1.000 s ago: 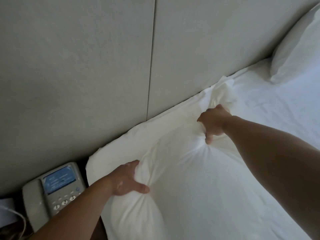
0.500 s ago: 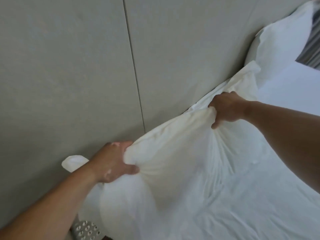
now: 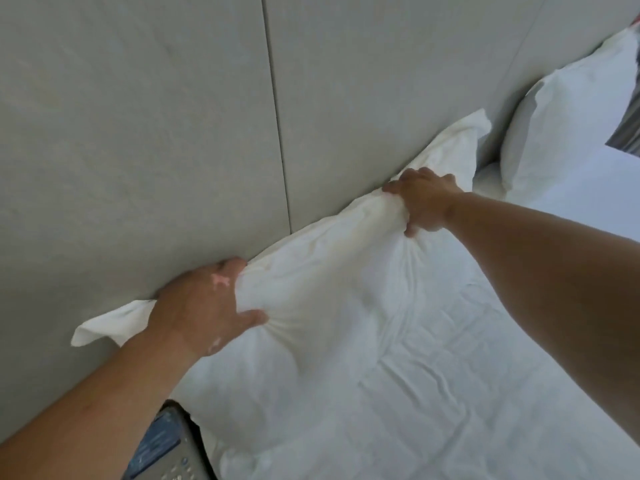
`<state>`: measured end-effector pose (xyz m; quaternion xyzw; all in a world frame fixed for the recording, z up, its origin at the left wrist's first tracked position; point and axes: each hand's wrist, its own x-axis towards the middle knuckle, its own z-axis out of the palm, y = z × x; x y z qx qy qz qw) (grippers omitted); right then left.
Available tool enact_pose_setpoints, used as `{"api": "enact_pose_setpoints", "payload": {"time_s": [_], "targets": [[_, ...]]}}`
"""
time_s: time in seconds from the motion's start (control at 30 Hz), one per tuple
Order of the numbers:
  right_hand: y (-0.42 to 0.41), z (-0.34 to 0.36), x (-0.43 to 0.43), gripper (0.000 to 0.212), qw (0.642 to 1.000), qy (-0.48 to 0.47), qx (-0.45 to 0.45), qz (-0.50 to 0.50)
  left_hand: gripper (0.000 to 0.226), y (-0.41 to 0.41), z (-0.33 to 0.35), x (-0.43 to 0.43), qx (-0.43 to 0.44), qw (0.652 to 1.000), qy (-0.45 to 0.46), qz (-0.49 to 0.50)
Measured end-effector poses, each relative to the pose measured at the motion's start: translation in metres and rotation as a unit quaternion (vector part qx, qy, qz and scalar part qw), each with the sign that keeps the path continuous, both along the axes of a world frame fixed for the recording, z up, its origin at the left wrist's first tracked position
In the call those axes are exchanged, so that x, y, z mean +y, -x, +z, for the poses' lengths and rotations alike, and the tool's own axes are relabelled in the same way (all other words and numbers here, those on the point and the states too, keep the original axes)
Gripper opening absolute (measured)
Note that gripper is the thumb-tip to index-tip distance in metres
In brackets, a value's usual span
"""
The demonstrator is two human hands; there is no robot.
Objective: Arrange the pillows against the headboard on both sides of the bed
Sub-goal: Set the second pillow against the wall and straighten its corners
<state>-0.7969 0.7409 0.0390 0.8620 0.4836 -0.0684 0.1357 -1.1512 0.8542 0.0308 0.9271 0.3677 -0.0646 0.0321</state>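
A white pillow (image 3: 329, 292) stands on its long edge, its top pressed against the grey padded headboard (image 3: 173, 133). My left hand (image 3: 204, 306) grips its upper left part, with a loose flap of the case sticking out to the left. My right hand (image 3: 426, 199) grips its upper right part, just below the pointed corner. A second white pillow (image 3: 568, 126) leans upright against the headboard at the far right, apart from the first.
The white sheet of the bed (image 3: 467, 393) fills the lower right. A bedside telephone (image 3: 162, 448) with a screen and buttons sits at the bottom left, beside the bed's edge. A vertical seam (image 3: 277, 116) divides the headboard panels.
Both hands have lifted the pillow from lying flat on the bed and pushed it up against the headboard. The view has swung to the right, which brings the second pillow further in.
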Motion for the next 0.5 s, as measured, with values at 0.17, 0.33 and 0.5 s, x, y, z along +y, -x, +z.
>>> {"api": "enact_pose_setpoints", "payload": {"time_s": [0.17, 0.33, 0.5], "targets": [[-0.004, -0.012, 0.013, 0.119, 0.998, 0.065, -0.002, -0.008, 0.126, 0.013, -0.007, -0.017, 0.051, 0.998, 0.038, 0.017], [-0.006, -0.025, 0.011, 0.073, 0.999, 0.028, 0.025, -0.003, 0.089, 0.0, -0.015, -0.028, 0.026, 0.993, 0.114, 0.029], [-0.013, 0.014, 0.013, 0.043, 0.998, 0.047, 0.035, 0.031, 0.048, -0.015, 0.009, -0.014, -0.038, 0.975, 0.214, 0.041]]}}
